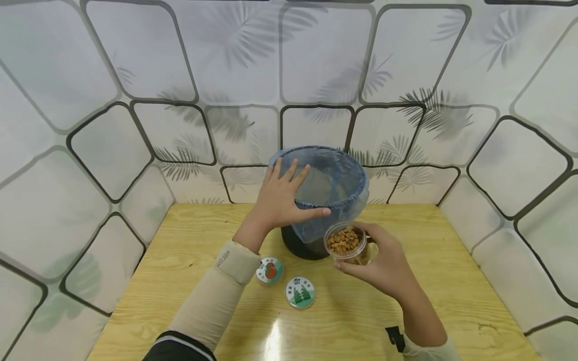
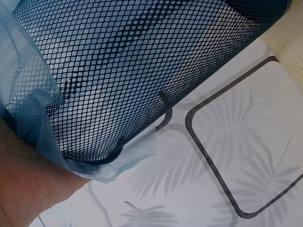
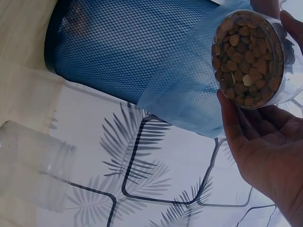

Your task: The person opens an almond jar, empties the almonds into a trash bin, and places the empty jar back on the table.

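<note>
My left hand [image 1: 282,198] is spread with straight fingers over the near left rim of a black mesh waste bin [image 1: 300,248]. A translucent blue bag [image 1: 352,213] lines the bin and folds over its rim. In the left wrist view, my hand [image 2: 38,179] lies against the bag's edge. My right hand [image 1: 384,260] grips a clear jar [image 1: 361,256] of small brown nut-like pieces [image 1: 344,240] just in front of the bin. Its open mouth tilts toward the head camera. The right wrist view shows the pieces [image 3: 246,59] through the jar's base, with fingers curled around its side.
Two round labelled lids lie on the wooden table [image 1: 198,260]: a tomato-print lid [image 1: 270,271] and a green-leaf-print lid [image 1: 300,292]. A clear jar [image 3: 35,165] stands at the left of the right wrist view. Patterned wall panels [image 1: 244,135] enclose the back and sides.
</note>
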The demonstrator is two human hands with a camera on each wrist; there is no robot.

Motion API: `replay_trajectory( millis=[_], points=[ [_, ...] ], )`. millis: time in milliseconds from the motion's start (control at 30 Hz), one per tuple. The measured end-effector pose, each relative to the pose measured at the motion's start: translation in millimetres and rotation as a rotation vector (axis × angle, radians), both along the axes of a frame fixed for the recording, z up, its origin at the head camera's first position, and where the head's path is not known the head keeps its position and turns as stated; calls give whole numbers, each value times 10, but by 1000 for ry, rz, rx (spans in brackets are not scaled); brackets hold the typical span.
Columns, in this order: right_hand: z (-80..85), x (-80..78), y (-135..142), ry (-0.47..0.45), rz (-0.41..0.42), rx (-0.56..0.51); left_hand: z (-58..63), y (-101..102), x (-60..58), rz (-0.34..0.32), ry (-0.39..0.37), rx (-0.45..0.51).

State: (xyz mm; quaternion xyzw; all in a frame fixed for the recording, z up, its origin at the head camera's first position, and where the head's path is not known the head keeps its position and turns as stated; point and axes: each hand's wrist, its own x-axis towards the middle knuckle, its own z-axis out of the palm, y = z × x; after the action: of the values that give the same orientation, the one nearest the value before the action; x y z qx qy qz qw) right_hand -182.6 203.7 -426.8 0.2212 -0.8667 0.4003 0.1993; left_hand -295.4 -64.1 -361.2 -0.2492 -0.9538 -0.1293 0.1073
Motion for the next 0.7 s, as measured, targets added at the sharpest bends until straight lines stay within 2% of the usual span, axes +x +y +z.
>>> replay_trajectory(
  millis=[300, 700],
  points=[
    [179, 1, 49, 11, -62, -30, -11, -3, -8, -3, 5, 8],
    [414, -49, 130, -67, -175, -88, -23, 6, -19, 3, 11, 10]
  ],
)
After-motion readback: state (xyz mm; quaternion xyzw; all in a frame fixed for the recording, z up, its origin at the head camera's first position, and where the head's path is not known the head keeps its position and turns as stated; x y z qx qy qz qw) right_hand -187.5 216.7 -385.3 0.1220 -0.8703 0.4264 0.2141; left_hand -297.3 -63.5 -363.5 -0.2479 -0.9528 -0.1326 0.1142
